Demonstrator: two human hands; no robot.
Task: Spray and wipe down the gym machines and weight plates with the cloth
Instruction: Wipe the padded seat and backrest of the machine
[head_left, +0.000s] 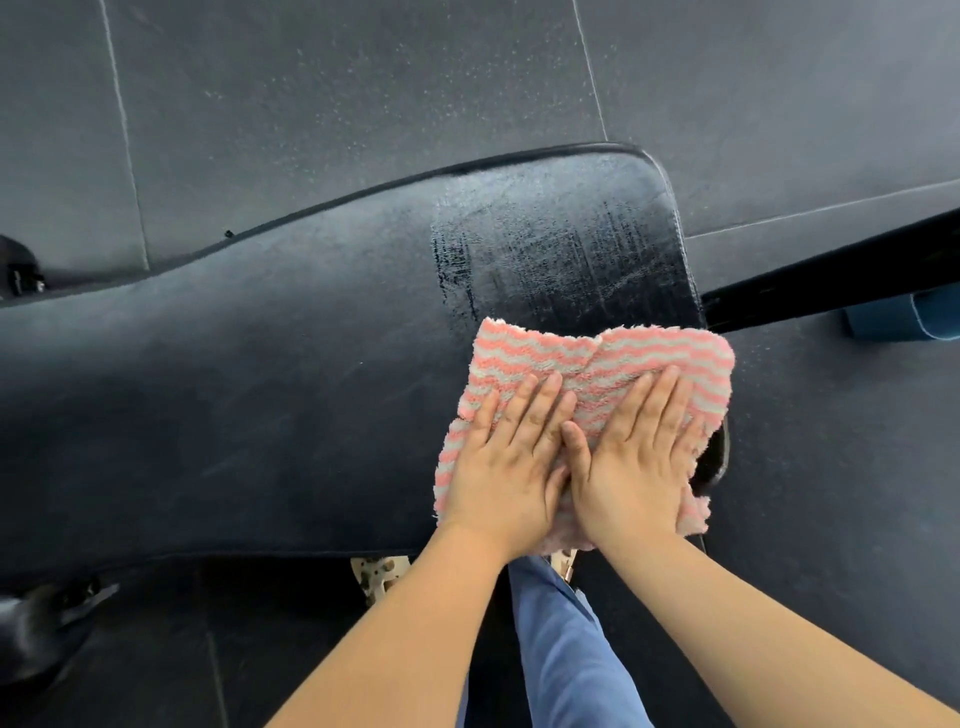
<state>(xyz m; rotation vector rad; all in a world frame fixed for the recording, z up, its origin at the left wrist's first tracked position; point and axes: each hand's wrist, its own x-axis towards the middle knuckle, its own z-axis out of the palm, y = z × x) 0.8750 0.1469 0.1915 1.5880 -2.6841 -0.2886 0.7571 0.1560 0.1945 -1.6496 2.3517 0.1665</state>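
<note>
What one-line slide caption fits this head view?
Both flat hands, left and right, press a pink-and-white striped cloth onto a wet black padded bench.

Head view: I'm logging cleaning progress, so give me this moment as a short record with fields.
surface: black bench pad
cloth: pink and grey striped cloth, flat on the pad's right end
left hand: left hand pressing flat on the cloth
right hand: right hand pressing flat on the cloth, beside the left
wet area: streaky patch just beyond the cloth
floor: dark tiles, speckled
spray bottle: not in view
</note>
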